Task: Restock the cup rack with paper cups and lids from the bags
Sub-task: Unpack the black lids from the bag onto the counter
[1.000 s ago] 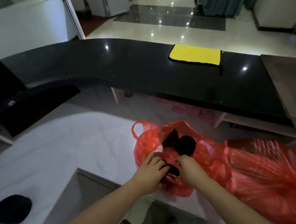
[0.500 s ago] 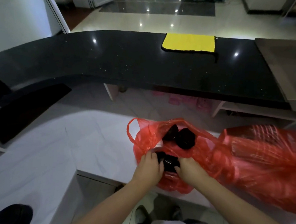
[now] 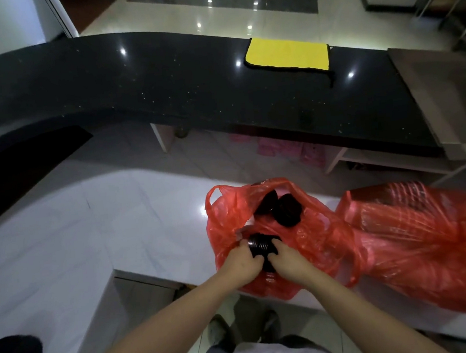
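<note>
- The left hand (image 3: 242, 261) curls its fingers round the left side of a ribbed stack of black plastic lids (image 3: 261, 246) at the mouth of a crumpled, translucent red plastic bag (image 3: 313, 239).
- The right hand (image 3: 287, 260) grips the same stack from the right, fingers bent over it.
- The stack lies on its side between the two hands, just above the bag's opening.
- Two more dark round stacks of lids (image 3: 286, 209) sit deeper in that bag, apart from the hands.
- A second red plastic bag (image 3: 424, 243) lies just to the right, with ridged stacks showing through it.
- Both bags rest on a pale marbled worktop (image 3: 105, 226).
- A folded yellow cloth (image 3: 286, 54) lies on the curved black counter (image 3: 164, 79) well beyond.
</note>
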`<state>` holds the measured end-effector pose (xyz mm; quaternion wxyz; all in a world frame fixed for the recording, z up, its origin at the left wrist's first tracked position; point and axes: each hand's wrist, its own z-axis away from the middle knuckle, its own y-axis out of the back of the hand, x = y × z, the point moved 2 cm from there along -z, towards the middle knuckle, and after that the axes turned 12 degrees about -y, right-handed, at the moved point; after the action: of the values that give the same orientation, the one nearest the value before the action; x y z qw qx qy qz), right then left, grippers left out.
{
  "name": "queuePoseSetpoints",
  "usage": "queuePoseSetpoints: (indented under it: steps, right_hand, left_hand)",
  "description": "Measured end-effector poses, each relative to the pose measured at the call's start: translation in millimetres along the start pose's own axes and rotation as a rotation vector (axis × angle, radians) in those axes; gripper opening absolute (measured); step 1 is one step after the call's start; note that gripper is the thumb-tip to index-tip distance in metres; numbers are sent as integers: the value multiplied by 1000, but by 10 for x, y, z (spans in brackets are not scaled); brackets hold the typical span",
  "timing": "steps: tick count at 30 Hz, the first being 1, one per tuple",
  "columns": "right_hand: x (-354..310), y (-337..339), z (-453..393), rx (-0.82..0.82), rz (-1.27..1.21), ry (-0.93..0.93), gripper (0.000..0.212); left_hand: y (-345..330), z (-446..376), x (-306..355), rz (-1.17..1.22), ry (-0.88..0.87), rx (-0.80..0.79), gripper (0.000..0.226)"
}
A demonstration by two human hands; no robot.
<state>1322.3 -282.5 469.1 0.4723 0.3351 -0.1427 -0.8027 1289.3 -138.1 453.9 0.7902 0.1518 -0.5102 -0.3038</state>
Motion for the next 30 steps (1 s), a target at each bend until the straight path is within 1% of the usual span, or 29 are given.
queuePoseSetpoints:
  steps: [2, 4, 6, 7, 8, 10, 12, 15, 18, 20, 22, 24, 26, 28, 30]
  right_hand:
    - [7, 3, -5, -44, -224, -49, 41]
    - [23, 15, 0, -71, -457, -106, 29]
    - [39, 55, 0, -27, -550, -101, 17]
    - [43, 90, 4, 14, -560, -85, 16]
    - [43, 129, 11, 52, -571, -69, 20]
    - [12, 219, 59, 108, -629, -25, 35]
    - [-48, 302, 159, 123, -709, 25, 42]
    - [-141, 408, 249, 138, -811, 90, 41]
    - [-233, 510, 245, 146, -866, 144, 46]
    - [-291, 545, 235, 109, -886, 176, 47]
    - [-367, 552, 265, 22, -931, 218, 47]
    - [-465, 541, 300, -95, -962, 262, 50]
    - [-555, 506, 336, -195, -935, 296, 44]
    - [-642, 446, 385, -280, -898, 308, 37]
    - [-742, 348, 452, -374, -839, 326, 35]
  left_hand:
    - [-10, 10, 25, 62, 16, -33, 49]
    - [-10, 30, 73, 140, -12, -40, 48]
    - [-10, 65, 147, 196, -66, -26, 46]
    - [-10, 81, 179, 207, -97, -11, 48]
    - [-11, 95, 202, 206, -125, 5, 51]
    - [-13, 124, 223, 190, -168, 40, 57]
    - [10, 159, 243, 202, -231, 94, 56]
    - [120, 231, 359, 284, -349, 242, 43]
    - [263, 275, 489, 316, -363, 458, 30]
    - [321, 280, 529, 390, -319, 591, 28]
    - [353, 296, 539, 538, -241, 666, 37]
    - [380, 326, 545, 761, -194, 654, 42]
    - [395, 434, 536, 959, -175, 641, 37]
    - [421, 597, 481, 1032, -136, 698, 31]
    - [438, 771, 381, 1073, -99, 748, 30]
